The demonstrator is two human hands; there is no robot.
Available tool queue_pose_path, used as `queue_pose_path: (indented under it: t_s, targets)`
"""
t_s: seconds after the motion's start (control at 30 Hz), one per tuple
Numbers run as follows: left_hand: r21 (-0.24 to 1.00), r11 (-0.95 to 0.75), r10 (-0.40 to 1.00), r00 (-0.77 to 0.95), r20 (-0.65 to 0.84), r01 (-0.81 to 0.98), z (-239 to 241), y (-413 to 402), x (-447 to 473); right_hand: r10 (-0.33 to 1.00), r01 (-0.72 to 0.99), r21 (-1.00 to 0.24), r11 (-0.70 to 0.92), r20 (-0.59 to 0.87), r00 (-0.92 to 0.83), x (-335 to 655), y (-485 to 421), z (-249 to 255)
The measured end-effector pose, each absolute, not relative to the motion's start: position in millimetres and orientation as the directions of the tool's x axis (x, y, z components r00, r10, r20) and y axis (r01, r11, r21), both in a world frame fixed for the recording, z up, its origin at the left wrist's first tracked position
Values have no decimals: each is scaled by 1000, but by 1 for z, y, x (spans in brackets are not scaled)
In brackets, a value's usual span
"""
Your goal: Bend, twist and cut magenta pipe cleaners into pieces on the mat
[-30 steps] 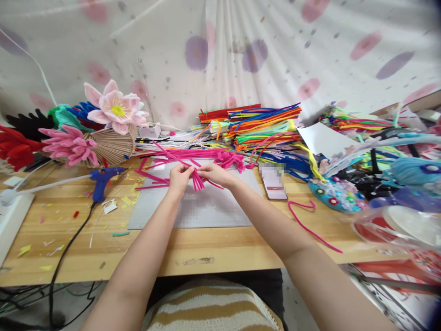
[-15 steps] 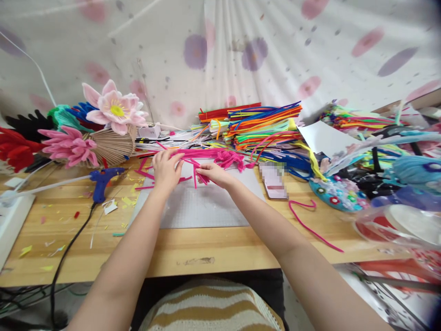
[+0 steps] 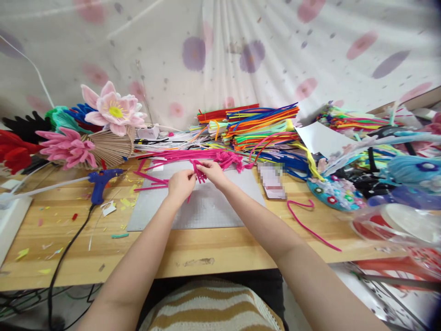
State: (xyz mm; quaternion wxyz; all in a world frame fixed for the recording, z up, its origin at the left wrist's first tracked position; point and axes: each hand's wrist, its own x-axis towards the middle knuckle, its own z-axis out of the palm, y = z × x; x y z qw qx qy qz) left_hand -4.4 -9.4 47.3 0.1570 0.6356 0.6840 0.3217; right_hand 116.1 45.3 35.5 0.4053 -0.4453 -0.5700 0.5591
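My left hand (image 3: 181,184) and my right hand (image 3: 214,173) meet over a grey cutting mat (image 3: 210,209) on the wooden table (image 3: 213,250). Both pinch a small bunch of short pink pipe cleaners (image 3: 199,171), fingers closed on it. Loose pink pipe cleaner pieces (image 3: 149,178) lie on the mat's left corner. A longer heap of pink pipe cleaners (image 3: 203,155) lies just behind my hands.
A blue glue gun (image 3: 99,180) with a black cord lies left of the mat. Pipe-cleaner flowers (image 3: 110,108) stand at the back left. Stacked coloured pipe cleaners (image 3: 262,124) fill the back. A phone (image 3: 272,180) and a bent pink pipe cleaner (image 3: 305,220) lie to the right.
My left hand reached left to the loose pink pieces half a second ago, then came back to my right hand and closed on the bunch.
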Motion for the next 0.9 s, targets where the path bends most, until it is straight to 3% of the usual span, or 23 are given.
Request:
queue_pose_path:
  t_s: [0.23, 0.4, 0.57, 0.73, 0.9]
  targets:
    - [643, 14, 995, -72, 65, 766, 50, -7, -5, 902, -92, -988, -126, -76, -426, 113, 40, 26]
    - [863, 45, 990, 91, -105, 503, 44, 2, -21, 932, -14, -998, -57, -48, -359, 116, 41, 29]
    - [952, 52, 981, -194, 8, 302, 52, 10, -28, 859, 62, -994, -95, -114, -499, 119, 40, 41]
    - [986, 81, 981, -189, -52, 149, 52, 12, -17, 800, 108, -994, 11, -56, -597, 120, 35, 45]
    - [982, 83, 975, -217, -46, 169, 56, 10, -17, 813, 104, -994, -11, -70, -578, 134, 42, 46]
